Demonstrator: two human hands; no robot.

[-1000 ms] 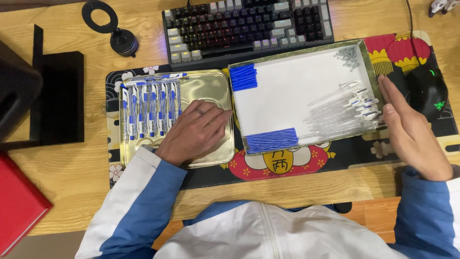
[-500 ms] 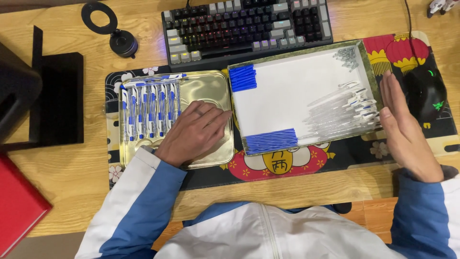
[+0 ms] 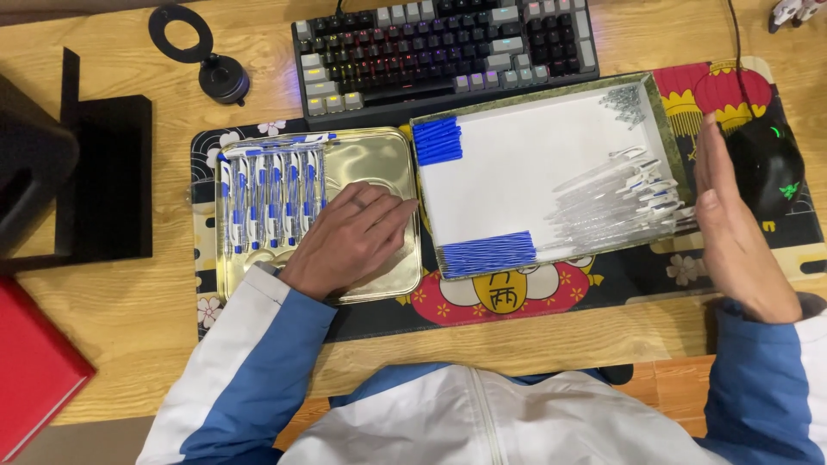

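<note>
Both grips open, empty, left hand point(image 3: 357, 237) flat in gold tray point(image 3: 379, 155) beside pens point(image 3: 271, 198), right hand point(image 3: 732, 232) edging white tray point(image 3: 534, 164) of seemingly clear barrels point(image 3: 616, 207)

Right hand point(image 3: 736, 226) lifted away from the edge of the white tray point(image 3: 517, 164), now turned up on its side with flat fingers, just beside the black mouse point(image 3: 767, 168). No longer touching the pile of clear pen tubes point(image 3: 616, 207), with a small gap showing between hand and tray. Wrist pulled a little nearer to the body too.
</note>
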